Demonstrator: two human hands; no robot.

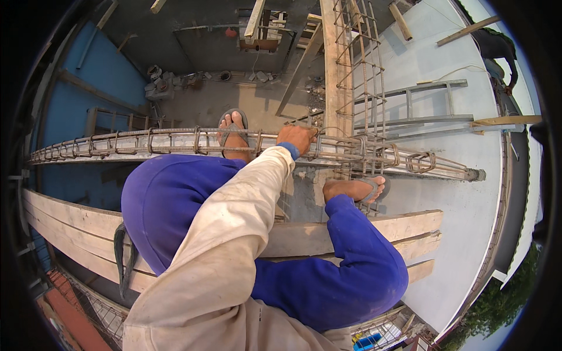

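1. Reaching out of a creased, stained cream sleeve (237, 202), the left hand (298, 139) lies at the long cage (111, 142), its fingers bent; I cannot tell whether they are clamped on a bar. A blue band (289, 150) rings the wrist.
2. The long cage runs crosswise in front of the person: thin, rusty-brown rods tied by squarish hoops, with a pale strip beneath.
3. Just right of the hand, a second cage (366, 70) of similar rods meets it beside a rough wooden board (336, 64), crowding that spot with steel.
4. Two sandalled feet stand near the hand, the left foot (233, 126) at the long cage, the right foot (358, 188) beyond the crossing.
5. Smooth blue trousers (170, 199) and the sleeve cover part of the weathered planks (70, 219), where a black curved strip (120, 257) hangs.
6. Around: a slanting timber (301, 67), a grey ladder (410, 104), lumpy rubble (161, 88), a flat blue wall (120, 61) and a pale, smooth surface (456, 222).
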